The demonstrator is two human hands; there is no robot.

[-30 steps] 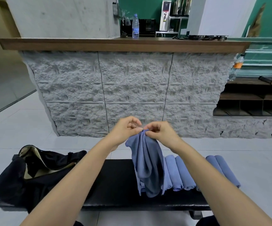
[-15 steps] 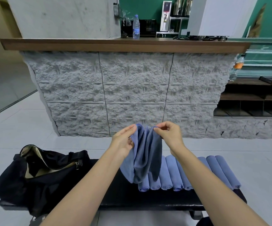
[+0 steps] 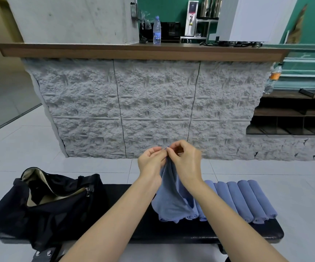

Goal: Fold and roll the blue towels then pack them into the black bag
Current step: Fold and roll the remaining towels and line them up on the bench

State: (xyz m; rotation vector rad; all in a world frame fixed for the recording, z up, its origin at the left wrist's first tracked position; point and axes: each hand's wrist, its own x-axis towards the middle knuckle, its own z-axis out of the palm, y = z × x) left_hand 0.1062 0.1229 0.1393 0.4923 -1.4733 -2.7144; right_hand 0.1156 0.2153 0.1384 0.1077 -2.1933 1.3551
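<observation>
The limp blue cloth towel [image 3: 171,195] hangs over the black padded bench [image 3: 228,231], in front of the rolled blue towels [image 3: 247,201]. Your left hand [image 3: 150,163] and right hand [image 3: 186,163], apart a moment ago, now pinch its top edge together — folding appears to begin.

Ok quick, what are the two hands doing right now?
Left hand: pinches the top of the soft blue cloth towel.
Right hand: pinches the same towel's top.

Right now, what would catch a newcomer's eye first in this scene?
The left hand and right hand pinch the top of a loose blue cloth towel hanging above the long black padded bench. A row of rolled blue towels lies toward its right end, and an open black fabric bag sits at its left.
</observation>
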